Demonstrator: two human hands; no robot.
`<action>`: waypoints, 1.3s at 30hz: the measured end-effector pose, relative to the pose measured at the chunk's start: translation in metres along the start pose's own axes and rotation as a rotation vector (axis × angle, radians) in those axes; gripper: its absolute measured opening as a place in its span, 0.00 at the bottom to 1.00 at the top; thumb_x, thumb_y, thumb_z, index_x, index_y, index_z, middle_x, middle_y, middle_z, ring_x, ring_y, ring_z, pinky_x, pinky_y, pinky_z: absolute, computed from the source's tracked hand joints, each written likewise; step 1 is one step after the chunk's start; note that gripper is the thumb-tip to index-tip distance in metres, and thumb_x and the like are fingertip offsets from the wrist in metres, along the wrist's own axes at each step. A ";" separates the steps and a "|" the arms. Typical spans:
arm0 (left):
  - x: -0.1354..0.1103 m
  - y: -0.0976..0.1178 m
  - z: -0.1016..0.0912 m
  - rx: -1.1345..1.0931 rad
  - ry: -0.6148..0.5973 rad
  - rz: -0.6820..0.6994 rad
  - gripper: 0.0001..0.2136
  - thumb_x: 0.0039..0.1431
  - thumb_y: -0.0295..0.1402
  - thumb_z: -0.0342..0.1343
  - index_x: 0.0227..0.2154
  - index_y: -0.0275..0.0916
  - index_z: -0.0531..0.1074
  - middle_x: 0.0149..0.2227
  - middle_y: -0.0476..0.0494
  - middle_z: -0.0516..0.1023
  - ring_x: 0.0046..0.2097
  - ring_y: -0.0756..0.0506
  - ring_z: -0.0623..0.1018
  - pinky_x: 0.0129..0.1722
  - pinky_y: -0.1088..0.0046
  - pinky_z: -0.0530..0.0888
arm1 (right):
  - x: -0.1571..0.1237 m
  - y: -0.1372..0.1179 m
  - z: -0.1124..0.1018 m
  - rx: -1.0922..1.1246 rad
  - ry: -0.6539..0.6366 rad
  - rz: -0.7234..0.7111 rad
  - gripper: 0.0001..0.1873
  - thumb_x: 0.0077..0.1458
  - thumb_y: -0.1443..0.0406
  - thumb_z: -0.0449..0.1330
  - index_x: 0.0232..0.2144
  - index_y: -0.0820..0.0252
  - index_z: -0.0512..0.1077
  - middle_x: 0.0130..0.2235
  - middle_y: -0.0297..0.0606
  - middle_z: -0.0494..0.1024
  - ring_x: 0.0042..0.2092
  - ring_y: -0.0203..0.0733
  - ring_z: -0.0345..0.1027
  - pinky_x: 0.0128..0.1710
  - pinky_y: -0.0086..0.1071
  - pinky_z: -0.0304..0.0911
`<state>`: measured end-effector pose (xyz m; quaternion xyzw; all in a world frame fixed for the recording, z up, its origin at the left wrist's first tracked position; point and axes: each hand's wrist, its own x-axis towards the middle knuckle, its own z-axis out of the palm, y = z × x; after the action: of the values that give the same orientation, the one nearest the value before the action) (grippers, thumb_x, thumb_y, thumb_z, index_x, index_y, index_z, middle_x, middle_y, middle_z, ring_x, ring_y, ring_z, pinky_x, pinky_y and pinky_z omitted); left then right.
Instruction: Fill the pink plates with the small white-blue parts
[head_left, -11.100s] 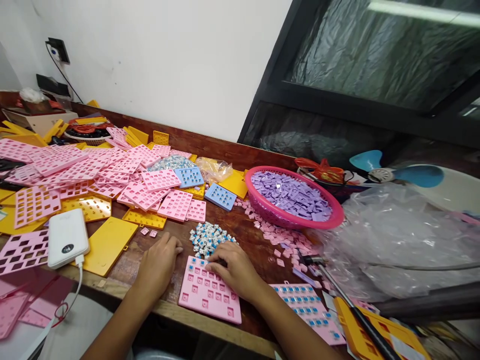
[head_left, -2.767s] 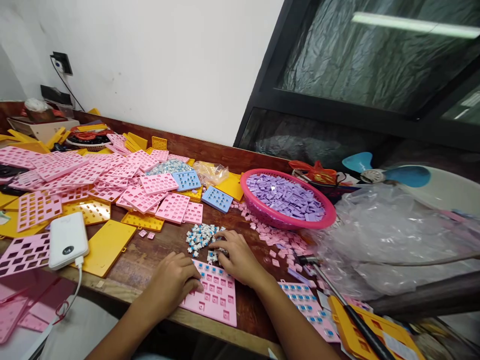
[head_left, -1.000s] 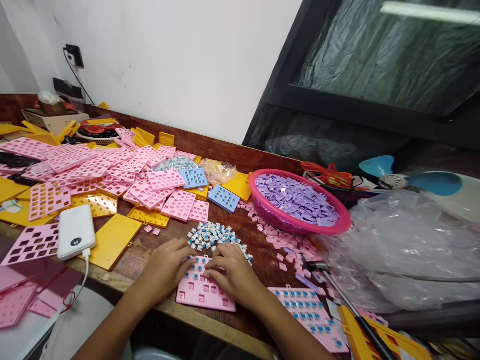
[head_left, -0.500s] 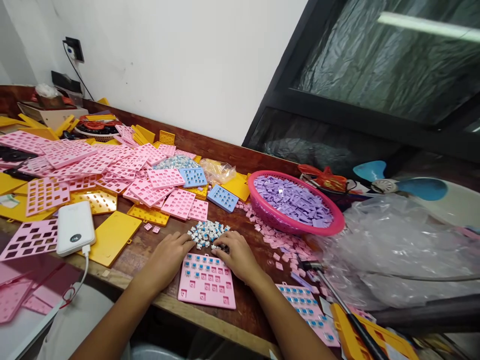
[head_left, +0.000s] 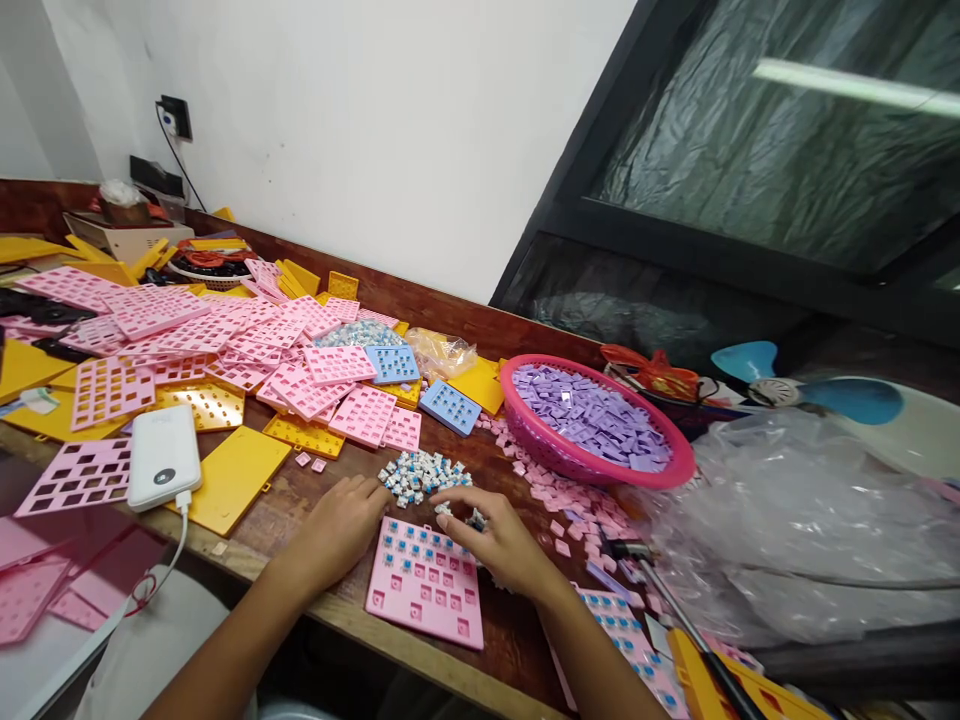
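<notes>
A pink keypad plate (head_left: 397,600) lies flat near the table's front edge, its upper left sockets filled with blue-and-white keyboard switches. Behind it is a heap of loose keyboard switches (head_left: 420,474). My left hand (head_left: 346,525) rests beside the plate's upper left corner, fingers bent together at the heap; its fingertips and anything in them are hidden. Over the plate's upper right corner, my right hand (head_left: 499,535) pinches a keyboard switch between thumb and forefinger. More switches show partly under its palm.
A pink basket (head_left: 679,465) of purple keycaps stands right, with pink keycaps (head_left: 547,485) scattered beside it. Pink plates (head_left: 360,415) pile up left, near a white power bank (head_left: 165,455). A switch-filled plate (head_left: 630,640), a hammer (head_left: 675,600) and plastic bags (head_left: 780,510) lie right.
My right hand has drawn back from the heap toward the plate's upper right, its thumb and forefinger now in clearer view. My left hand stays at the heap. The camera view has shifted slightly.
</notes>
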<state>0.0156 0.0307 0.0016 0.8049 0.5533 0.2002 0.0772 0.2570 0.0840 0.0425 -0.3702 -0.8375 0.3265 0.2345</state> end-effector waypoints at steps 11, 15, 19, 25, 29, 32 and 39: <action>-0.042 0.033 0.003 -0.019 -0.072 0.204 0.05 0.71 0.30 0.50 0.41 0.41 0.71 0.41 0.46 0.74 0.41 0.43 0.71 0.42 0.67 0.66 | -0.014 -0.008 -0.018 -0.004 -0.136 0.046 0.07 0.61 0.61 0.61 0.40 0.58 0.75 0.38 0.37 0.80 0.38 0.40 0.72 0.38 0.31 0.65; -0.046 0.031 0.009 0.050 -0.051 0.222 0.04 0.69 0.28 0.54 0.43 0.42 0.72 0.43 0.45 0.74 0.42 0.43 0.72 0.40 0.68 0.66 | -0.017 -0.009 -0.020 -0.129 -0.161 0.032 0.05 0.60 0.66 0.61 0.38 0.56 0.76 0.39 0.36 0.80 0.40 0.41 0.72 0.42 0.33 0.64; -0.046 0.030 0.002 0.090 -0.061 0.228 0.07 0.67 0.26 0.55 0.45 0.42 0.72 0.42 0.45 0.74 0.42 0.43 0.72 0.40 0.68 0.67 | -0.018 -0.006 -0.016 -0.222 -0.195 -0.034 0.04 0.56 0.68 0.65 0.35 0.55 0.80 0.38 0.37 0.80 0.42 0.43 0.72 0.44 0.34 0.63; -0.046 0.034 0.003 0.139 -0.077 0.268 0.05 0.67 0.28 0.55 0.44 0.41 0.72 0.40 0.45 0.75 0.39 0.43 0.73 0.39 0.66 0.67 | -0.017 -0.006 -0.010 -0.252 -0.215 -0.021 0.05 0.55 0.70 0.65 0.33 0.55 0.81 0.35 0.35 0.80 0.38 0.41 0.72 0.40 0.31 0.63; -0.046 0.033 0.009 0.112 -0.035 0.268 0.06 0.67 0.29 0.55 0.46 0.42 0.71 0.41 0.45 0.75 0.40 0.43 0.73 0.40 0.66 0.67 | -0.017 -0.008 -0.007 -0.290 -0.226 -0.031 0.06 0.56 0.69 0.64 0.33 0.55 0.81 0.34 0.35 0.81 0.37 0.41 0.73 0.40 0.31 0.63; -0.045 0.032 0.011 0.083 -0.005 0.264 0.06 0.68 0.28 0.55 0.46 0.42 0.71 0.41 0.45 0.75 0.41 0.44 0.73 0.41 0.66 0.67 | -0.017 -0.008 -0.005 -0.314 -0.207 -0.043 0.06 0.56 0.69 0.64 0.32 0.55 0.81 0.34 0.36 0.82 0.38 0.41 0.74 0.38 0.30 0.63; -0.037 0.030 0.020 0.002 -0.004 0.243 0.06 0.69 0.28 0.52 0.44 0.41 0.72 0.43 0.45 0.76 0.41 0.44 0.74 0.42 0.66 0.68 | -0.014 -0.001 -0.003 -0.329 -0.164 -0.002 0.05 0.57 0.67 0.63 0.34 0.55 0.80 0.35 0.35 0.82 0.37 0.41 0.74 0.38 0.30 0.63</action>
<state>0.0380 -0.0129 -0.0154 0.8665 0.4517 0.2059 0.0530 0.2673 0.0740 0.0436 -0.3749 -0.8962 0.2141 0.1022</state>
